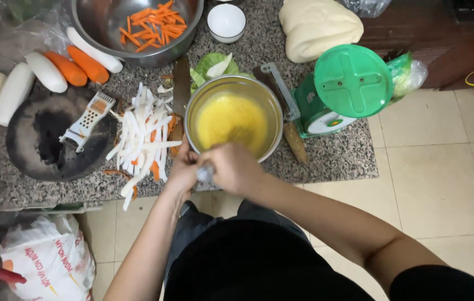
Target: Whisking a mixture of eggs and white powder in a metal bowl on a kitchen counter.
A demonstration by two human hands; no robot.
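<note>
1. Where both hands meet at the near rim of the bowl (234, 118), the right hand (232, 167) is clenched over a small pale handle (205, 173), and its fingers curl down and hide the grip.
2. Just left, the left hand (183, 167) touches the rim; whether its fingers clasp it I cannot tell.
3. From the handle, the tool runs far and slightly right into the yellow batter (231, 120), and its working end blurs there.
4. Left of the bowl lie white radish strips (142, 139), a grater (88, 120) and a dark board (47, 139).
5. Right stands a green scale (343, 89), all on the desk (337, 159).
</note>
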